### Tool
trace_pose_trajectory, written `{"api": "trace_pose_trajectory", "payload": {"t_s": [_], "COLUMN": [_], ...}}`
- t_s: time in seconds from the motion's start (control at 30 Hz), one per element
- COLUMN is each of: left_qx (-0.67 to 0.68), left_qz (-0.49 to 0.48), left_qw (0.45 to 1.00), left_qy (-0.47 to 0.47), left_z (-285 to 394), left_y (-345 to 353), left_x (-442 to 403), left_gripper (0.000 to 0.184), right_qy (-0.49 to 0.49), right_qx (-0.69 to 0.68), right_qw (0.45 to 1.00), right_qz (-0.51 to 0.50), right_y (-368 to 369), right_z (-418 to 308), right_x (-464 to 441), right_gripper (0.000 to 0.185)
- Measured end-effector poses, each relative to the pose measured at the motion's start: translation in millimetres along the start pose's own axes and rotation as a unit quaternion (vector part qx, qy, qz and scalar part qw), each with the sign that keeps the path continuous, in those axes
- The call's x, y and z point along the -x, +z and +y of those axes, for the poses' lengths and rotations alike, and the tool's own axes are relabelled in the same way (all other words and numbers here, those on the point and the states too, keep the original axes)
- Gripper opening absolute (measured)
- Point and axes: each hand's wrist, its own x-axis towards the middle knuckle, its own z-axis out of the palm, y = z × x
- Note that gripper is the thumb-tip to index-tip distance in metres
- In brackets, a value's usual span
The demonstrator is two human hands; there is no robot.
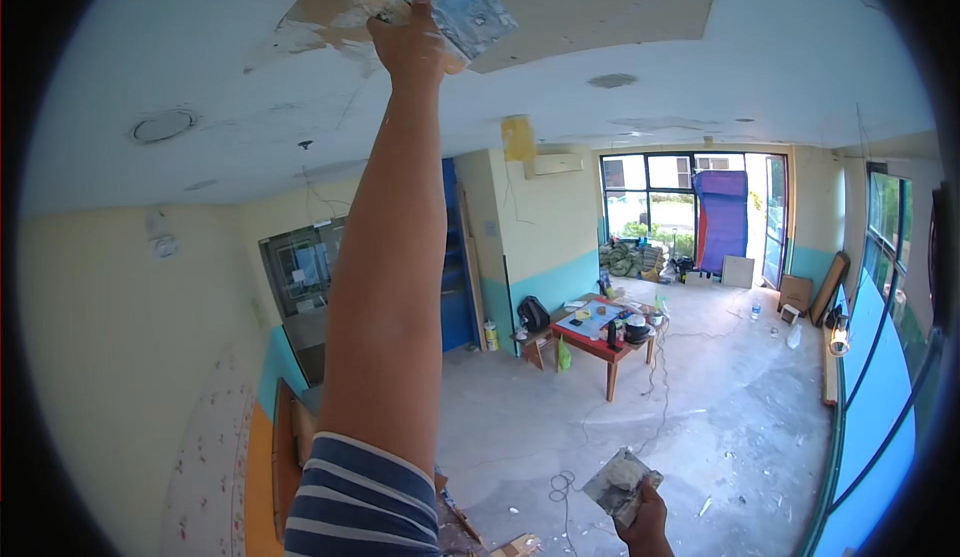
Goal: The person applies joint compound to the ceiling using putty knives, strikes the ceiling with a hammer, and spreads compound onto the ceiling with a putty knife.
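Observation:
My left hand [408, 49] is raised to the ceiling at the end of a stretched arm with a striped sleeve. Its fingers are closed on a wide putty knife [455, 7], whose smeared metal blade lies against or close beneath a brownish ceiling patch [610, 7]. Low in the view, my right hand [645, 522] grips a square plastering blade [603, 485] with greyish-white putty [625, 472] on it. The handles of both tools are hidden by the hands.
A red-edged table [590, 342] with several items stands ahead, a black backpack [533, 314] beside it. Cable [563, 487] and debris lie on the floor. A yellowish piece [518, 139] hangs from the ceiling. A lit lamp [839, 337] is at the right.

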Motion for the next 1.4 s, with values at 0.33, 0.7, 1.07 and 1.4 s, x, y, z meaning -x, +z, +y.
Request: {"api": "trace_pose_trajectory", "payload": {"t_s": [0.33,0.7,1.07,1.4], "left_qx": [0.015,0.055,-0.104,-0.133], "left_qz": [0.014,0.014,0.032,0.049], "left_qw": [1.000,0.998,0.991,0.989], "left_qy": [-0.007,-0.013,0.077,0.037], "left_z": [0.7,-10.0,-1.6,-13.1], "left_y": [7.1,3.5,1.2,-13.2], "left_x": [-4.3,-10.7,-17.8,-35.5], "left_gripper": [0.057,0.057,0.062,0.067], "right_qy": [-0.023,-0.035,-0.009,-0.032], "right_qx": [-0.005,-0.020,0.026,-0.010], "right_qw": [1.000,0.999,0.991,0.989], "right_qz": [0.013,0.016,0.128,0.142], "right_y": [-9.4,-11.9,11.4,18.3], "right_z": [-3.3,-8.4,-18.3,-22.1], "right_x": [2.6,11.9,35.1,44.1], "right_gripper": [0.043,0.044,0.031,0.029]}}
